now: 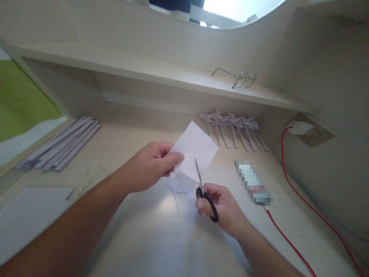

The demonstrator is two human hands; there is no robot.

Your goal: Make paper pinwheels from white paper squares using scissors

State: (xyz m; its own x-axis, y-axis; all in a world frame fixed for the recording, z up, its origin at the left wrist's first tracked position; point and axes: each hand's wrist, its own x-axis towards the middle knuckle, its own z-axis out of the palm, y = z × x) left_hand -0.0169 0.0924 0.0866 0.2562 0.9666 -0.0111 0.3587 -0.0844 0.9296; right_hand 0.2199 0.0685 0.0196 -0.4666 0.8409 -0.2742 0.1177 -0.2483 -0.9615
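My left hand point(161, 161) pinches the left corner of a square sheet of white paper point(196, 144), thumb on top, and holds it up above the desk. In my right hand point(220, 207) is a pair of black-handled scissors point(211, 209), with fingers in the loops. One blade lies over the paper near its lower corner, pointing toward the middle; the other blade seems to be behind the sheet. Whether a cut is made there I cannot tell. Beneath the paper, a loose bundle of thin white string or wire point(177, 186) rests on the desk.
Paper pinwheels on sticks point(230, 125) lie at the back right, rolled paper sticks point(63, 144) at the left. White sheets point(31, 215) and small thin scraps point(86, 186) are front left. A phone point(253, 182) with a red cable point(288, 240) lies right; glasses point(243, 79) sit on the shelf.
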